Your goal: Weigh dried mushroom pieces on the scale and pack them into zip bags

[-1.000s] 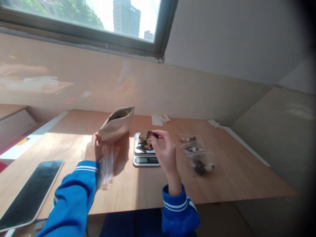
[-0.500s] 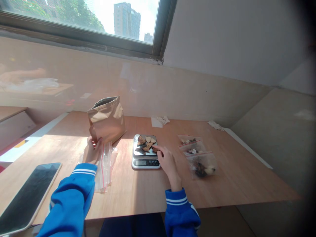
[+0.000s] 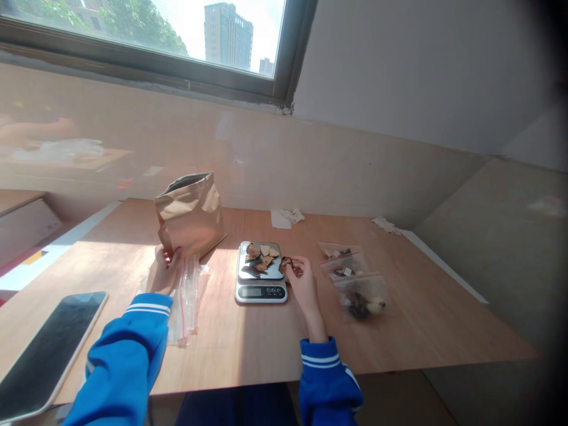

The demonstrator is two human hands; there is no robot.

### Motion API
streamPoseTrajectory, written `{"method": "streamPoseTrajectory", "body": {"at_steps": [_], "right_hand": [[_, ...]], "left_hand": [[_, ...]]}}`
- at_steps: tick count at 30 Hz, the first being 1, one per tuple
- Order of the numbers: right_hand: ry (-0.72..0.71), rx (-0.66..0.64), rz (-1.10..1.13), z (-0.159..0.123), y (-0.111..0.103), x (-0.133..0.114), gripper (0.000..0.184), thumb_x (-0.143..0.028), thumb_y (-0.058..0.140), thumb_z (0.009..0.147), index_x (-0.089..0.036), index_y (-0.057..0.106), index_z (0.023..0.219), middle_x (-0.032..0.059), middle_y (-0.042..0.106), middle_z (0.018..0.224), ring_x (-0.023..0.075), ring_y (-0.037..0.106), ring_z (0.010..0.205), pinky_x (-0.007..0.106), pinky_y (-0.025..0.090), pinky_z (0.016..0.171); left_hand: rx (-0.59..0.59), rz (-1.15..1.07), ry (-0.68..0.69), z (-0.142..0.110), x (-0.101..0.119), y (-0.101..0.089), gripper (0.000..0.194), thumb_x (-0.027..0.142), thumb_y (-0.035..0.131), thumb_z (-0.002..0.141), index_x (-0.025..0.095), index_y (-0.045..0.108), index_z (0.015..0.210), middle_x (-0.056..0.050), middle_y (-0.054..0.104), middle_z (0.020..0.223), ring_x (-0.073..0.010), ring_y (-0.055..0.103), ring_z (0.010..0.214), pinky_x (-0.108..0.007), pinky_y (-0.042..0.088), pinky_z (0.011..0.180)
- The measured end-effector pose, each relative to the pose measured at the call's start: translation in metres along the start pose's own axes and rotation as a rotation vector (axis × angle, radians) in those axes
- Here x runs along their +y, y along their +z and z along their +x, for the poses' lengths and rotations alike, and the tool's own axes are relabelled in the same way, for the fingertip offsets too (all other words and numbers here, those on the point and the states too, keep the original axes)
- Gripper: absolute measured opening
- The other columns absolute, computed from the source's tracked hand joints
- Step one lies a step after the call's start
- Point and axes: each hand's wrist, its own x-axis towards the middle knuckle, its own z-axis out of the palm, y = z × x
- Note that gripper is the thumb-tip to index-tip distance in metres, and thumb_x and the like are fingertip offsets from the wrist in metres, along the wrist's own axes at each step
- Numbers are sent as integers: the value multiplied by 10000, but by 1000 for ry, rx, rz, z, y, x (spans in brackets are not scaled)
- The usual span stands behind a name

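Note:
My right hand (image 3: 303, 284) pinches a dark brown dried slice (image 3: 285, 264) just off the right edge of a kitchen scale (image 3: 261, 293). On the scale's metal plate lie several dried slices (image 3: 265, 261), some pale, some dark brown. The digits on its display are too faint to read. My left hand (image 3: 165, 269) has its fingers closed at the lower left of an upright brown kraft pouch (image 3: 193, 219), whose top gapes. Beneath and beside that hand lie clear zip bags (image 3: 189, 302) with red seal lines.
To the right, several zip bags (image 3: 361, 296) hold dark and pale dried pieces. A phone (image 3: 53, 343) lies at the table's left front. White paper (image 3: 281, 219) and a crumpled tissue (image 3: 386, 225) sit along the back by the wall.
My right hand has drawn back to the right from the scale plate, and a dark brown slice now shows lifted in its fingers. My left hand and the pouch stay put.

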Motion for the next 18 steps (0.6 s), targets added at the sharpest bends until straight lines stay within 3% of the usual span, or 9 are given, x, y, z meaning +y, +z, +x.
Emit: {"method": "streamPoseTrajectory", "body": {"at_steps": [3, 6, 12, 15, 18], "right_hand": [[-23, 3, -57, -1, 15, -2, 205, -288, 552, 782, -170, 563, 950, 64, 651, 864, 171, 575, 710, 303, 474, 688], [-132, 49, -221, -1, 20, -1, 173, -278, 548, 790, -173, 602, 916, 95, 613, 941, 223, 548, 880, 372, 443, 818], [-163, 134, -297, -4, 0, 18, 242, -297, 438, 871, -171, 618, 972, 114, 559, 978, 247, 517, 954, 413, 409, 877], [-197, 76, -344, -11, -12, 32, 249, -227, 423, 850, -178, 617, 999, 108, 557, 1000, 244, 517, 991, 410, 404, 898], [-231, -14, -407, -18, -18, 40, 278, -214, 452, 831, -188, 619, 1052, 103, 573, 1035, 247, 516, 1005, 411, 400, 899]], "left_hand": [[23, 9, 1, -1, 0, 0, 364, 494, 521, 796, 232, 438, 1034, -52, 614, 933, -177, 615, 716, -323, 513, 641], [35, 34, 5, -1, -1, -1, 375, 515, 513, 798, 232, 457, 1038, -56, 614, 911, -198, 617, 719, -367, 514, 673], [66, -3, 224, -1, -2, -4, 543, 406, 594, 783, 148, 413, 1225, -173, 548, 1216, -271, 552, 1120, -440, 462, 937], [155, -17, 351, -4, 1, -4, 683, 323, 616, 755, 86, 304, 1315, -239, 446, 1339, -300, 496, 1209, -443, 452, 960], [269, -49, 484, -9, 4, -5, 699, 250, 542, 775, 89, 184, 1354, -242, 367, 1413, -276, 502, 1221, -434, 448, 973]]}}
